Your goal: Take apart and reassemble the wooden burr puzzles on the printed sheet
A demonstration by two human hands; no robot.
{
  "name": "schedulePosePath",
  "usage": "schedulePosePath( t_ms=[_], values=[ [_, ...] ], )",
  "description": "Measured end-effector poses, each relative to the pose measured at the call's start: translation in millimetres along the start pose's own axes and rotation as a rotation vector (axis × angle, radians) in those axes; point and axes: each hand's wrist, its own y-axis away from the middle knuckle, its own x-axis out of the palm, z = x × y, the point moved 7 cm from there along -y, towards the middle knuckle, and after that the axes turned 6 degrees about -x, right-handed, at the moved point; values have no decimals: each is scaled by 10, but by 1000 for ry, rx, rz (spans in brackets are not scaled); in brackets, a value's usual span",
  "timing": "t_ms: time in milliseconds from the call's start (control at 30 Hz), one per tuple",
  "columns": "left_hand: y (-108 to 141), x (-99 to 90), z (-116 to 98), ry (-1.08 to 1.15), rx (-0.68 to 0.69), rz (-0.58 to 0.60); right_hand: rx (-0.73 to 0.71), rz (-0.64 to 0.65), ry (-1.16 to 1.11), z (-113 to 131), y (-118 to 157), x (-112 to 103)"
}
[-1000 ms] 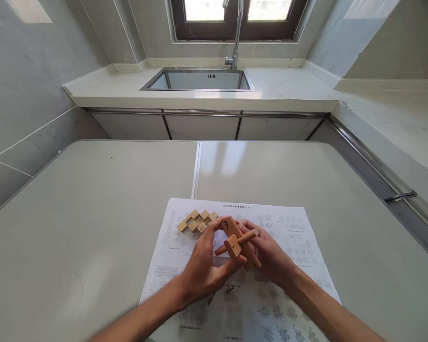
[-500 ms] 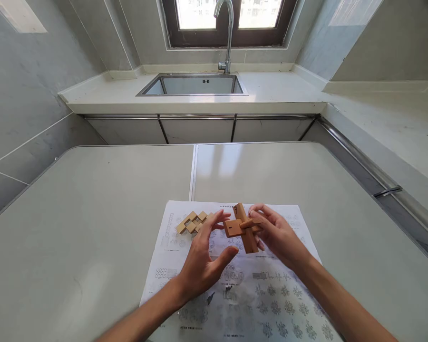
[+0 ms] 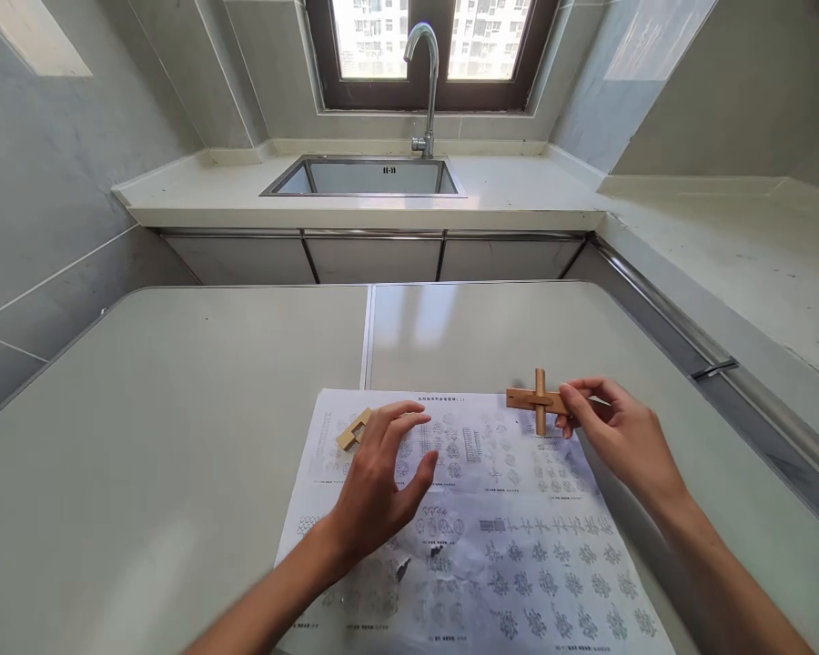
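My right hand point(image 3: 618, 432) pinches one end of a wooden interlocking puzzle point(image 3: 540, 400), whose brown pieces cross one another. It is held by the upper right edge of a printed instruction sheet point(image 3: 464, 509). My left hand point(image 3: 386, 473) is over the left half of the sheet, fingers apart, with nothing in its grasp. Just beyond its fingers is a lighter wooden puzzle point(image 3: 352, 431) of small blocks, mostly hidden behind that hand. Rows of small diagrams cover the sheet, which has a few dark torn spots.
The sheet lies on a pale table point(image 3: 177, 437) with a seam point(image 3: 367, 337) down its far half. Beyond the table is a white counter point(image 3: 197, 196) with a sink point(image 3: 382, 178) and a tall faucet point(image 3: 431, 91). A metal rail point(image 3: 662, 305) runs along the right side.
My right hand has carried the brown puzzle to the right, away from my left hand, and turned it. My left hand has shifted slightly left and covers more of the lighter puzzle.
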Motion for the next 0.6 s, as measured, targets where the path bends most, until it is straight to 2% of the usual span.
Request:
schedulePosePath(
  t_ms=[133, 267, 467, 600],
  values=[
    [-51, -45, 59, -109, 17, -1, 22, -65, 86, -98, 13, -126],
    [-66, -160, 207, -232, -21, 2, -6, -83, 144, -142, 29, -150],
    [85, -376, 522, -381, -125, 36, -33, -108, 174, -190, 42, -117],
    [200, -479, 656, -442, -170, 64, -70, -120, 209, -176, 35, -75]
  ],
)
